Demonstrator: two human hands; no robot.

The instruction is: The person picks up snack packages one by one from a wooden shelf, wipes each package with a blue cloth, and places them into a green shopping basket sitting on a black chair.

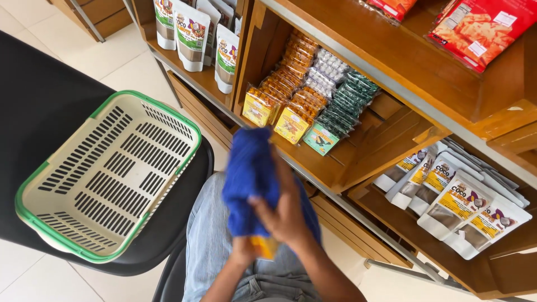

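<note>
Blue cloth point(250, 184) in both hands, beside wooden shelves point(403, 67), tiled floor point(84, 50).

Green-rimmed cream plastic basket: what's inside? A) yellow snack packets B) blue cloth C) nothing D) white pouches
C: the green-rimmed cream plastic basket shows only its bare slotted bottom; the blue cloth is at the person's hands, and the yellow snack packets sit on the wooden shelf.

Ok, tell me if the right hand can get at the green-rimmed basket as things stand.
Probably not right away. The right hand is wrapped around a blue cloth over a yellow packet, so it is occupied. The basket sits open on the black chair, unobstructed.
</note>
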